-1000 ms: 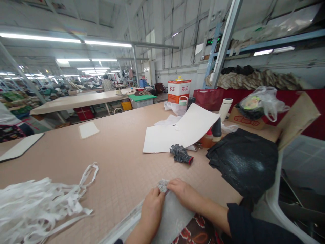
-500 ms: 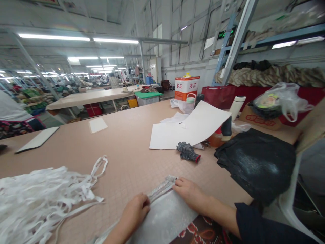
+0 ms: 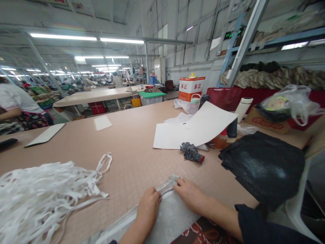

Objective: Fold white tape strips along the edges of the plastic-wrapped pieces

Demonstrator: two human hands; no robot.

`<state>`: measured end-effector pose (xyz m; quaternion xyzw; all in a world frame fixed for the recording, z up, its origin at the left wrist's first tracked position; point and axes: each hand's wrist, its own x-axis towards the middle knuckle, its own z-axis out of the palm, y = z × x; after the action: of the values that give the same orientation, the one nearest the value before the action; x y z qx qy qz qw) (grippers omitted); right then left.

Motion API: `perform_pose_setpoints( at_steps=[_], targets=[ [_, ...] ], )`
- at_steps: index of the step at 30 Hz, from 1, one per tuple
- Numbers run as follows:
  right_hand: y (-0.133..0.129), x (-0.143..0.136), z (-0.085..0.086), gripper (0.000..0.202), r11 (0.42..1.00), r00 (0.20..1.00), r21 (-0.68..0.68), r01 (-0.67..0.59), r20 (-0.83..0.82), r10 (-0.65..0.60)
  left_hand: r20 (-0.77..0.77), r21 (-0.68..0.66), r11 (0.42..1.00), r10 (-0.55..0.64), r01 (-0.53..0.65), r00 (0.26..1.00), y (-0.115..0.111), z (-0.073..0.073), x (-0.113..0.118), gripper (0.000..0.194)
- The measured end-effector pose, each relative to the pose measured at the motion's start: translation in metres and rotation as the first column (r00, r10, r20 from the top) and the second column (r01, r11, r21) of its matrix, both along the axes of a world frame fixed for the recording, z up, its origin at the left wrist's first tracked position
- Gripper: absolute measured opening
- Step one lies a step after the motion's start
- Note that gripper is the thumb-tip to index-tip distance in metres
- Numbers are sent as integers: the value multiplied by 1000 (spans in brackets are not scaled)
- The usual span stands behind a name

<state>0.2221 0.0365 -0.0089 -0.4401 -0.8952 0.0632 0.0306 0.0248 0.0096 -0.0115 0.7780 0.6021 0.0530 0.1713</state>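
Note:
A pale grey sheet of material (image 3: 175, 211), with a strip or layered fold along its far edge, lies at the table's near edge; I cannot make out its exact kind. My left hand (image 3: 149, 206) is closed on that edge, fingers curled over the strip. Close by on the right, my right hand (image 3: 190, 194) pinches the same edge near its far end, where a rough, speckled bit (image 3: 174, 177) sticks out. Both fingertips are partly hidden. To the left is a loose heap of white tapes (image 3: 50, 189).
On the brown table (image 3: 132, 142) are a grey knitted glove (image 3: 191, 152), large white sheets (image 3: 193, 128), a black stack (image 3: 266, 166) at right and a white card (image 3: 103, 122). An orange-white can (image 3: 190, 88) stands behind. A person (image 3: 22, 105) works at far left.
My left hand has slid up and right along the edge, closer to my right hand. My right hand stays at nearly the same spot. The view has turned slightly left.

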Motion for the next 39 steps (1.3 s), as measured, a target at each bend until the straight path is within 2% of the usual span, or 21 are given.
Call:
perform_pose_setpoints(
  at_steps=[5, 7, 10, 12, 15, 19, 21, 24, 28, 30, 32, 35, 37, 39],
  targets=[
    [-3, 3, -9, 23, 998, 999, 48, -40, -16, 41, -179, 119, 962, -221, 244, 959, -7, -11, -2, 21],
    [-1, 11, -14, 24, 992, 995, 82, -96, -26, 98, -226, 124, 952, -248, 280, 942, -9, -11, -6, 23],
    [4, 26, -19, 22, 982, 984, 94, -165, -53, 171, -186, 66, 975, -198, 213, 962, -11, -5, -19, 20],
    [6, 27, -20, 18, 986, 987, 85, -146, -52, 151, -126, 7, 990, -138, 140, 982, -11, 1, -30, 19],
    [3, 6, -17, 16, 991, 995, 103, -89, -39, 93, -99, -25, 995, -99, 97, 990, -14, 3, -41, 18],
    [-15, -40, -13, 15, 965, 969, 149, -216, -88, 230, -250, 82, 980, -157, 183, 955, -24, -6, -37, 17],
    [-22, -49, -14, 14, 949, 956, 181, -259, -89, 278, -323, 121, 961, -198, 248, 925, -28, -10, -33, 19],
    [-21, -30, -19, 14, 952, 965, 199, -234, -70, 252, -307, 120, 961, -202, 248, 930, -31, -9, -32, 20],
    [-6, 17, -19, 19, 984, 993, 149, -99, -51, 108, -144, 1, 997, -75, 76, 987, -28, 2, -53, 20],
    [0, 24, -13, 21, 993, 998, 93, -69, 6, 69, -56, -77, 997, -1, -3, 998, -27, 9, -70, 19],
    [2, 13, -4, 22, 997, 994, 43, -59, 96, 54, 2, -146, 988, 58, -57, 998, -28, 16, -86, 18],
    [-4, -31, 5, 23, 995, 989, -3, -101, 106, 101, -20, -182, 979, 91, -93, 996, -35, 26, -96, 18],
    [-14, -68, 4, 21, 982, 982, -9, -188, 18, 189, -106, -131, 988, 64, -78, 992, -42, 27, -94, 17],
    [-26, -99, -4, 16, 958, 956, 32, -286, -55, 287, -226, -44, 999, 16, -26, 974, -51, 22, -87, 19]
  ],
)
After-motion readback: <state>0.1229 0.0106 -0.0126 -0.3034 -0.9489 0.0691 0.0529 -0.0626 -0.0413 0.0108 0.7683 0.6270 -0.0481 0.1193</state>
